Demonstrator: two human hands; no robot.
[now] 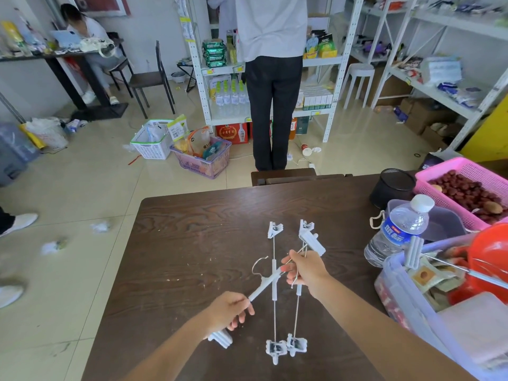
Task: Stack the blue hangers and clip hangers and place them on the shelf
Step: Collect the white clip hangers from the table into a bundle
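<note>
Two pale blue clip hangers lie side by side on the dark wooden table (192, 237), running away from me; the left one (274, 312) and the right one (296, 317) each have clips at both ends. A third clip hanger (264, 284) is held slanted across them. My left hand (231, 312) grips its lower bar, near a clip (220, 339) under my wrist. My right hand (305, 270) is closed on its upper wire, below the far clip (312, 240). Another clip hanger (415, 251) rests in the bin at the right.
A water bottle (398, 229), a black mesh cup (391, 188), a pink basket of red fruit (467, 188) and a clear bin (406, 303) with a red bowl crowd the table's right side. A person (272, 78) stands at white shelves (338, 64) beyond the table.
</note>
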